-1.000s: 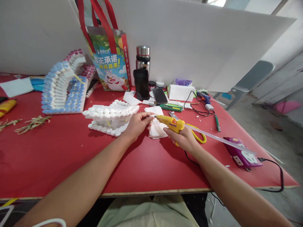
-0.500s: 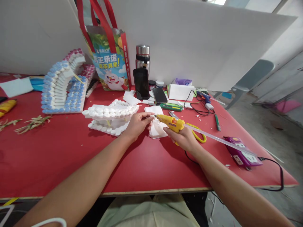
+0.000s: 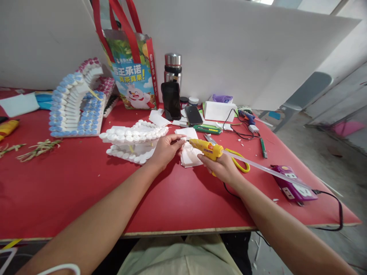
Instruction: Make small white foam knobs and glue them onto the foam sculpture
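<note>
My right hand (image 3: 219,164) is closed around a yellow hot glue gun (image 3: 207,148), its nozzle pointing left. A long clear glue stick (image 3: 263,168) sticks out of the gun's back end. The fingers of my left hand (image 3: 168,149) pinch a small white piece (image 3: 185,139) at the nozzle tip; its kind is too small to make out. Under both hands lies a stack of white paper (image 3: 191,158). Just left of my left hand stands a curved white model (image 3: 133,133) with two rows of rounded white lumps.
Blue-and-pink arch models (image 3: 76,109) and a shopping bag (image 3: 133,76) stand at the back left. Behind the paper are a steel flask (image 3: 173,65), a propped phone (image 3: 171,101) and a green cutter (image 3: 208,130). A purple power strip (image 3: 294,185) with a cord lies right.
Almost nothing differs. Both hands stay at the same spot, the glue gun's nozzle still at the small white piece; the view has shifted very slightly.
</note>
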`<action>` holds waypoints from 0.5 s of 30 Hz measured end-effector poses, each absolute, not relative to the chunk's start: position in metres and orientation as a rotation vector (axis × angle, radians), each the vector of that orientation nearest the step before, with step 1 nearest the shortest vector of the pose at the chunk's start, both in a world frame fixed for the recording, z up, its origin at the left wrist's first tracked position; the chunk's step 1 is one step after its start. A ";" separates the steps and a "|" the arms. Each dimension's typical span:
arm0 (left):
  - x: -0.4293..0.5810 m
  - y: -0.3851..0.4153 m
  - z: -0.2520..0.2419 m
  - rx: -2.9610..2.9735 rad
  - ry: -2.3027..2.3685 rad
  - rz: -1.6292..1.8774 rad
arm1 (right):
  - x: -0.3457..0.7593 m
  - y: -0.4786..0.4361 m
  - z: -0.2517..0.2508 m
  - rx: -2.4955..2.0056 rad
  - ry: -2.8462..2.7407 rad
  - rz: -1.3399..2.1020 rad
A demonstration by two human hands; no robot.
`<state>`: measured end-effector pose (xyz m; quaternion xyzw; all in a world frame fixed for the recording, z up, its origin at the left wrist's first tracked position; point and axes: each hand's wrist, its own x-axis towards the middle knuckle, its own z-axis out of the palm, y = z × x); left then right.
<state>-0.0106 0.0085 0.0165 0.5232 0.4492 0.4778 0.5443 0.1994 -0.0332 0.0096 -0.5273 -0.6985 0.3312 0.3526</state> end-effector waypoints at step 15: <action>-0.010 0.008 0.019 1.265 1.106 1.134 | 0.201 -0.033 0.011 -1.425 -1.692 0.936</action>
